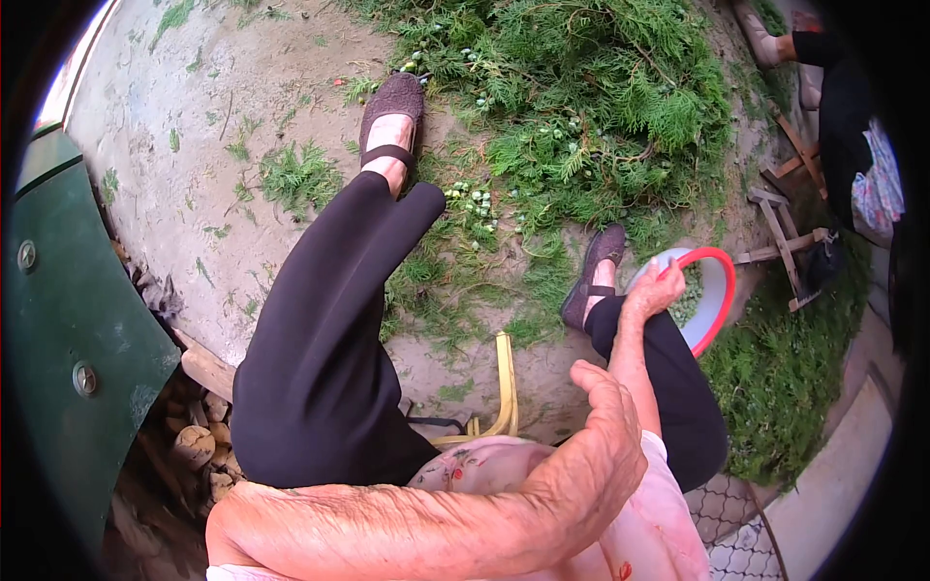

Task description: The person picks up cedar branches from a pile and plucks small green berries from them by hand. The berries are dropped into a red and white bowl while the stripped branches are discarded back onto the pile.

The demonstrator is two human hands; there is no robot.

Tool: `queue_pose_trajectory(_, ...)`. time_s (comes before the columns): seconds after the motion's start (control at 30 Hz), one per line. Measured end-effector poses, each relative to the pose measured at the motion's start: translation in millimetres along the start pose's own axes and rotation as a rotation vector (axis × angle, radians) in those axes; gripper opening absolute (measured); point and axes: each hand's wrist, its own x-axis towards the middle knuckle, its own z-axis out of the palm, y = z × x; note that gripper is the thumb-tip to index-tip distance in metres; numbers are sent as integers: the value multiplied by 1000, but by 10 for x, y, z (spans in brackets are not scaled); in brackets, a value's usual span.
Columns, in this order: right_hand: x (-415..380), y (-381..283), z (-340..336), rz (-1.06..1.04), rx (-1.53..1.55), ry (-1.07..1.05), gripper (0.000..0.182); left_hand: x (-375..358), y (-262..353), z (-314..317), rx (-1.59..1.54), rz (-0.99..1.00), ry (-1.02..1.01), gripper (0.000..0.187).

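Bare, wrinkled left forearm [387, 528] crosses the seated person's lap toward the right arm [630, 358]. Its left hand [605, 431] has the thumb raised; I cannot tell what its hidden fingers are doing. The right hand [657, 290] grips the rim of a red-rimmed white bowl [719, 286] holding small green pieces [688, 298], beside the right leg [683, 407]. Leafy green branches [601, 97] cover the ground ahead, between and beyond dark shoes [395, 107].

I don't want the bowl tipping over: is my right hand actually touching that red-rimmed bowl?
Touching. The head view shows the right hand at the near side of the red-rimmed bowl, its fingers on the rim.
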Motion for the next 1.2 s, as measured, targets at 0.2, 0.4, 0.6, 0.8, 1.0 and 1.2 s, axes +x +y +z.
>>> queue_pose_trajectory(0.2, -1017, -1073, 264, 476, 766, -1083, 22, -40, -67, -61, 123, -61, -36, 39)
queue_pose_trajectory(0.4, -1340, -1142, 747, -218, 379, -529, 33, -139, -238, -77, 218, -43, 57, 38)
queue_pose_trajectory(0.6, -1370, -1423, 502, 368, 986, -870, 21, -182, -270, -99, 228, -48, 73, 38)
queue_pose_trajectory(0.8, -1834, -1604, 372, 813, 687, -1078, 14, -184, -303, -71, 220, -51, 73, 38)
queue_pose_trajectory(1.0, -1748, -1601, 360, 825, 623, -1089, 20, -201, -362, -86, 222, -65, 89, 37)
queue_pose_trajectory(1.2, -1523, -1350, 557, 623, 789, -825, 30, -244, -490, -35, 211, -130, 130, 37)
